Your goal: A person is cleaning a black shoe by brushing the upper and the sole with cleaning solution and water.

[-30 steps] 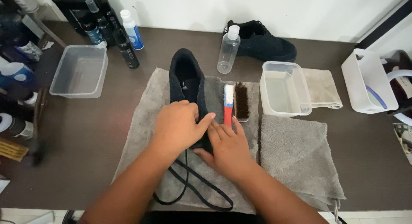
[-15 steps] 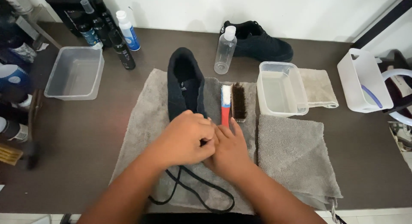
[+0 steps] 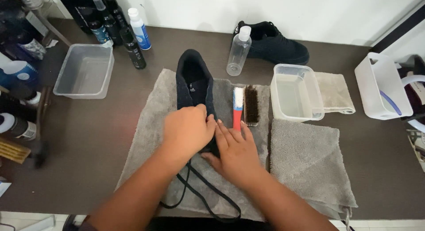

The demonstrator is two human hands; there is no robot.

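- A black suede low-top shoe (image 3: 193, 82) lies on a grey terry towel (image 3: 148, 125) spread on the dark brown table (image 3: 88, 138), heel opening towards the wall, toe end hidden under the hands.
- Its collar and insole show dark and matte; loose black laces (image 3: 199, 193) trail from the toe end across the towel.
- The left hand (image 3: 188, 131) lies curled over the shoe's front, gripping it.
- The right hand (image 3: 234, 151) rests flat, fingers spread, against the shoe's right side, holding nothing.
- A red-and-blue brush (image 3: 237, 108) lies just beside the shoe.
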